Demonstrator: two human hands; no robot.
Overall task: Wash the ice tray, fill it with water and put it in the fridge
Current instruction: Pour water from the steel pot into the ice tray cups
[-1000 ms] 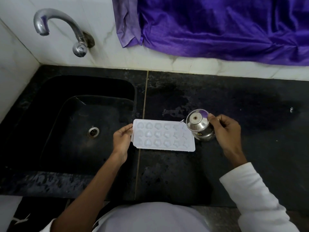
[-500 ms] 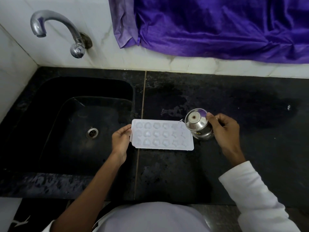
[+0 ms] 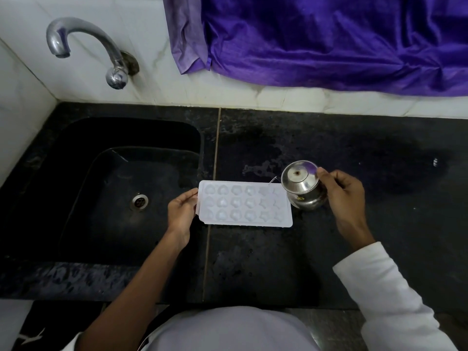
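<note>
A white ice tray [image 3: 244,203] with several shaped cells lies flat on the black counter, just right of the sink edge. My left hand [image 3: 181,213] holds its left end, fingers along the rim. My right hand [image 3: 340,192] grips a small steel pot [image 3: 305,187], tipped to the left over the tray's far right corner. A thin stream of water [image 3: 274,180] runs from the pot's mouth onto that corner.
The black sink [image 3: 83,198] with its drain [image 3: 139,201] lies to the left, under a steel tap [image 3: 86,46] on the white tiled wall. Purple cloth [image 3: 329,39] hangs over the wall behind. The black counter [image 3: 379,236] stretches right and shows wet patches.
The pot stays tipped over the tray's right end, and both hands keep their holds. Only the camera view has shifted a little.
</note>
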